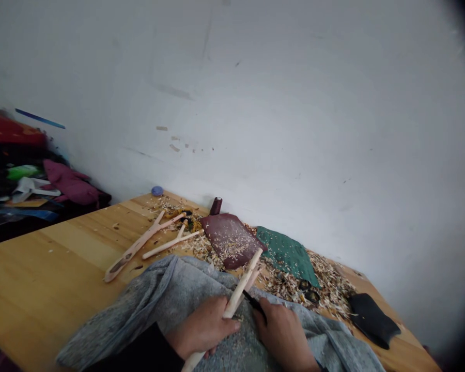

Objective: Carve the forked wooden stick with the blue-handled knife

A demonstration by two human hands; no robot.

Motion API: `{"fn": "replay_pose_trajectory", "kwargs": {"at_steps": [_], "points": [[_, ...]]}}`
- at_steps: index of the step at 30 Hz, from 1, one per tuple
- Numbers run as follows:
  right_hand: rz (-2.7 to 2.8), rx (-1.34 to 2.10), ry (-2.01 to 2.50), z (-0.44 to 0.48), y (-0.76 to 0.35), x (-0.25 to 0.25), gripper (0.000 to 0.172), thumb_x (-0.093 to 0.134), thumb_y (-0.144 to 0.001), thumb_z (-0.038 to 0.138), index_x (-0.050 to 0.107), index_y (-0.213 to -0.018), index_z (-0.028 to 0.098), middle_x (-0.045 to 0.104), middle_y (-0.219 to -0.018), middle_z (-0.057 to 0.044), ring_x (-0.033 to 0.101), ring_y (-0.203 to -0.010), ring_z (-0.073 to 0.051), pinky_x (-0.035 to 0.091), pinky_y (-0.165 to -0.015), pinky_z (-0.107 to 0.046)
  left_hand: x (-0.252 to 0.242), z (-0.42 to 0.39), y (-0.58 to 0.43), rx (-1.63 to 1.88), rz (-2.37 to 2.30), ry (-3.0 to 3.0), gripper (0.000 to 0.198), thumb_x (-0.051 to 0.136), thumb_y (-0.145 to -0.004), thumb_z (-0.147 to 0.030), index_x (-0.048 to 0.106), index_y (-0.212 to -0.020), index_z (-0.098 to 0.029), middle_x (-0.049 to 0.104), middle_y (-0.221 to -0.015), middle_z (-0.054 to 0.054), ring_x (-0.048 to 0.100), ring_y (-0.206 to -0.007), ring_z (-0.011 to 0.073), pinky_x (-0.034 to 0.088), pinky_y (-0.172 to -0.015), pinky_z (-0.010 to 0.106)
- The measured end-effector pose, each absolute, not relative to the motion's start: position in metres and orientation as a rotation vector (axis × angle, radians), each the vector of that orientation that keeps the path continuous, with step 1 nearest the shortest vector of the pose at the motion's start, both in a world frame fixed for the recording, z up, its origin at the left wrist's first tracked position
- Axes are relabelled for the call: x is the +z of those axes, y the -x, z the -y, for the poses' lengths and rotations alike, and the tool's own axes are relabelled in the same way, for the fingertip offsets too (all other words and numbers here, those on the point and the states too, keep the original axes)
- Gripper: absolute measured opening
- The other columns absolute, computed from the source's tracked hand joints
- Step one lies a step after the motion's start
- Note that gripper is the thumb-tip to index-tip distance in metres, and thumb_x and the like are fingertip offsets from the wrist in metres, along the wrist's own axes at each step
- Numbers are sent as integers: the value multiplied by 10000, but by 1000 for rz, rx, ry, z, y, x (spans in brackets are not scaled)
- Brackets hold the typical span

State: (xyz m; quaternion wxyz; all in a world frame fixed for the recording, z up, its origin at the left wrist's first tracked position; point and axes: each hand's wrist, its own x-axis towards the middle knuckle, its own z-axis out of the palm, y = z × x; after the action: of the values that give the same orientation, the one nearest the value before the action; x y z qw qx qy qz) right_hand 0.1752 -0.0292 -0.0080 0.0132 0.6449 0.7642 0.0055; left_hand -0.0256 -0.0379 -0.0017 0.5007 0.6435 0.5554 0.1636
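Wrapped round a pale peeled forked stick (240, 290), my left hand (209, 324) is closed at the lower centre. The stick slants up to the right, and its lower end shows below the hand. Just right of it, my right hand (281, 330) is closed on a thin dark-handled knife (254, 304), whose tip end lies against or close beside the stick; the blade is hard to make out. Both hands are above a grey cloth (194, 289) strewn with small shavings.
On the wooden table (62, 268) lie two peeled forked sticks (137, 247), a maroon sheet (230, 235), a green sheet (289, 253), wood shavings (331, 281) and a black object (374, 318). A dark red spool-like item (216, 206) stands by the wall. Piled fabrics (72, 183) are at left.
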Motion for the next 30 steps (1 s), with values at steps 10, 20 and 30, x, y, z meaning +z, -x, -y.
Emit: {"fn": "replay_pose_trajectory", "kwargs": {"at_steps": [10,20,30], "points": [[-2251,27,-2066,28,-176,-6,303,390,-1013,299,682,-1063,235,769,-941,-102,742,-879,-270,498,-717,-322,-4,39,26,407,-1327,-1571,196,558,-789,-380,466,-857,-221,524,-653,-37,463,-393,106,334,-346,242],[-2208,67,-2170,25,-182,-3,320,368,-1022,317,677,-1049,235,768,-928,-98,741,-869,-269,501,-702,-323,-4,39,25,415,-1343,-1583,177,565,-793,-361,466,-842,-223,505,-614,-46,458,-377,103,332,-329,233],[-2348,64,-1972,30,-176,-12,273,428,-1002,288,697,-1017,244,771,-920,-71,738,-879,-258,495,-723,-305,-2,40,26,409,-1331,-1597,150,534,-801,-342,452,-832,-221,507,-637,-46,463,-385,89,331,-326,214]]}}
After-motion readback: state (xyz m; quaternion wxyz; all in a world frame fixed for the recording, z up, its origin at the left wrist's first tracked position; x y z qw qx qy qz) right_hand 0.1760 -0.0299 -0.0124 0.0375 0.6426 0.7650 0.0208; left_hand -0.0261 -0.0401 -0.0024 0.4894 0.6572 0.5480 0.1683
